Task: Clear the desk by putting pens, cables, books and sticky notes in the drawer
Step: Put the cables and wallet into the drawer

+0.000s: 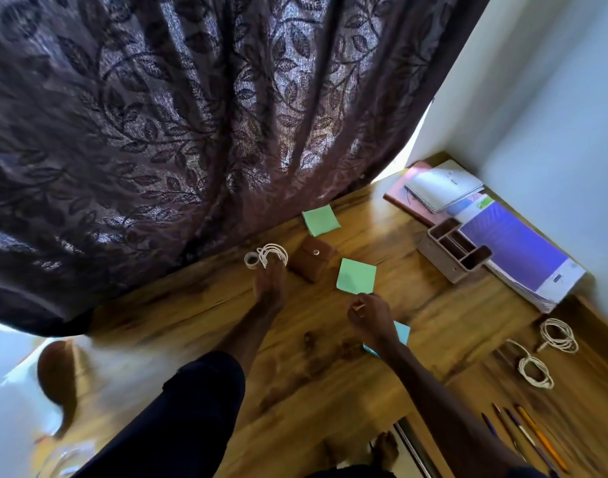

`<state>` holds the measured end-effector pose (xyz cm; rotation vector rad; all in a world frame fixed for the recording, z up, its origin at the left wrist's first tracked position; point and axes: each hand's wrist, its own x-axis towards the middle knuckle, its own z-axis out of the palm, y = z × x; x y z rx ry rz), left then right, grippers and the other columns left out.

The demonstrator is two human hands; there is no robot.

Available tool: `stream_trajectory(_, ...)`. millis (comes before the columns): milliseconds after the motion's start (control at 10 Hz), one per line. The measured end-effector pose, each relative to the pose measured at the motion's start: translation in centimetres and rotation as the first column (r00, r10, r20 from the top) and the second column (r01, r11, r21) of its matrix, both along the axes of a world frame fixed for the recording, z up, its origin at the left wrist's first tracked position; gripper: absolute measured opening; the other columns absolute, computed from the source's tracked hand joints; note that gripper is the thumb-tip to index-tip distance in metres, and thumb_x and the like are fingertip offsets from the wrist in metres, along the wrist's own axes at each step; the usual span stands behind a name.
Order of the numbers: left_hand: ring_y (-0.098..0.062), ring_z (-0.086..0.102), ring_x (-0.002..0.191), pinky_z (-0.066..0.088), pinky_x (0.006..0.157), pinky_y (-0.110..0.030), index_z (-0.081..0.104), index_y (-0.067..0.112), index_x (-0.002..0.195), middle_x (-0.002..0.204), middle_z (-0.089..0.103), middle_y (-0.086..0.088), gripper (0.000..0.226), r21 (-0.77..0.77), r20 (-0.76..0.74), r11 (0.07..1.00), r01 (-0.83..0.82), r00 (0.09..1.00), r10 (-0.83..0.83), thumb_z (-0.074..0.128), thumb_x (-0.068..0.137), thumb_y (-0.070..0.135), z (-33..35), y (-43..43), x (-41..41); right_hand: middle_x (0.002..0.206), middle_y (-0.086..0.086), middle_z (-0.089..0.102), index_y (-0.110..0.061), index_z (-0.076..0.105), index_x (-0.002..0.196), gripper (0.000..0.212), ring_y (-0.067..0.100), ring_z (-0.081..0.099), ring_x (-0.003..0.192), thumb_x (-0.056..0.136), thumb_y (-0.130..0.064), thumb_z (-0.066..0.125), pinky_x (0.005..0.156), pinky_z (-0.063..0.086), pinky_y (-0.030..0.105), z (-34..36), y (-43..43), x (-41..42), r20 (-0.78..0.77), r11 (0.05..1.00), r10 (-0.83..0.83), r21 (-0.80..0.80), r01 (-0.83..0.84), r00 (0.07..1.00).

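- Gathering stage: reaching with left hand [269, 288] to white cable coil [273, 255] at 12 o'clock on desk [330, 374]; fingers at the coil, grip too blurred to tell.
- Right hand [368, 315] curled at 6 o'clock edge of green sticky pad [356, 276]; cannot tell whether pinching.
- Next, probably: securing both, then carrying to drawer, not plainly in view.
- At 2 o'clock, organiser [454, 250]: nothing visible in compartments.

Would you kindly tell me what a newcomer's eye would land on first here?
The dark leaf-patterned curtain fills the upper left. Below it, on the wooden desk, the left hand reaches a coiled white cable, and the right hand curls at a green sticky pad's near corner. A purple book lies by the right wall.
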<state>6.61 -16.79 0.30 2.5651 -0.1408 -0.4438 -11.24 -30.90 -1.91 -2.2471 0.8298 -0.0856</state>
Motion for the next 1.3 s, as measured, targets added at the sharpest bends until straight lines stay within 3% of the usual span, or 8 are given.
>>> stream_trajectory(100,-0.045,0.046,0.132,0.042,0.107,-0.043,0.043,-0.006,0.144,0.141,0.050,-0.027,0.047,-0.026,-0.037,0.991,0.130,0.991,-0.131,0.027,0.110,0.022,6.1,0.0,-3.6,0.105,0.007,0.072,-0.010,0.074,0.096,0.011,0.018,0.067,0.088,0.088,-0.009,0.068,0.064,0.046,0.015,0.6,0.5,0.3,0.018,1.000,-0.003,0.010,0.003,1.000)
stream_trajectory(300,-0.036,0.063,0.115,0.050,0.098,-0.047,0.040,0.019,0.147,0.130,0.065,-0.014,0.049,0.092,-0.004,0.935,0.343,0.939,-0.344,0.042,0.104,0.042,2.3,-0.9,-6.6,0.109,0.001,0.074,-0.011,0.072,0.111,0.035,0.014,0.068,0.093,0.094,-0.040,0.065,0.078,0.056,0.033,2.4,0.4,0.5,0.095,0.975,-0.123,0.197,0.103,0.988)
stream_trajectory(400,-0.033,0.067,0.107,0.053,0.091,-0.044,0.046,0.016,0.142,0.121,0.069,-0.011,0.055,-0.007,0.003,0.878,0.479,0.878,-0.479,0.043,0.100,0.052,3.0,-2.6,-10.1,0.096,-0.005,0.076,-0.015,0.073,0.108,0.053,0.010,0.071,0.084,0.086,-0.062,0.063,0.071,0.057,0.030,2.5,-0.9,-0.8,0.097,0.947,-0.173,0.290,0.139,0.980)
stream_trajectory(500,-0.035,0.067,0.103,0.052,0.084,-0.042,0.054,0.017,0.131,0.116,0.071,-0.011,0.042,0.015,0.071,0.803,0.595,0.801,-0.595,0.053,0.099,0.043,2.7,-4.3,-13.1,0.080,0.002,0.077,-0.012,0.076,0.090,0.038,0.021,0.074,0.073,0.085,-0.050,0.071,0.068,0.061,0.048,2.2,-2.7,-2.8,0.078,0.905,-0.200,0.397,0.153,0.977)
stream_trajectory(700,-0.034,0.068,0.093,0.051,0.071,-0.041,0.057,0.027,0.132,0.099,0.075,-0.007,0.041,-0.005,0.175,0.713,0.701,0.702,-0.690,0.056,0.094,0.042,1.8,-9.0,-18.6,0.079,0.013,0.075,-0.006,0.074,0.084,0.012,0.021,0.071,0.065,0.089,-0.017,0.075,0.059,0.061,0.035,3.0,-6.4,-9.7,0.086,0.793,-0.417,0.521,0.316,0.905)
stream_trajectory(1000,-0.032,0.070,0.077,0.051,0.062,-0.037,0.065,0.021,0.115,0.088,0.074,-0.011,0.027,-0.069,0.304,0.459,0.886,0.457,-0.836,0.057,0.095,0.037,1.9,-17.8,-29.7,0.081,0.010,0.075,-0.008,0.074,0.090,0.010,0.020,0.072,0.068,0.093,-0.006,0.065,0.056,0.058,0.031,0.8,-13.8,-23.8,0.064,0.640,-0.684,0.532,0.555,0.727)
stream_trajectory(1100,-0.028,0.070,0.083,0.057,0.072,-0.038,0.063,0.024,0.119,0.092,0.074,-0.008,0.029,-0.083,0.240,0.405,0.910,0.413,-0.878,0.057,0.092,0.032,1.3,-20.0,-32.6,0.073,0.007,0.074,-0.014,0.075,0.077,0.017,0.027,0.072,0.067,0.088,-0.006,0.066,0.060,0.060,0.039,-0.9,-16.5,-29.0,0.032,0.628,-0.733,0.417,0.657,0.680)
stream_trajectory(1300,-0.021,0.068,0.099,0.051,0.090,-0.036,0.064,0.025,0.115,0.104,0.073,0.000,0.029,-0.011,0.117,0.339,0.941,0.338,-0.934,0.050,0.094,0.038,-1.0,-23.5,-37.0,0.077,0.003,0.076,-0.015,0.079,0.082,0.010,0.024,0.072,0.075,0.075,-0.009,0.075,0.067,0.054,0.035,-4.3,-20.7,-38.6,-0.027,0.519,-0.848,0.165,0.839,0.530)
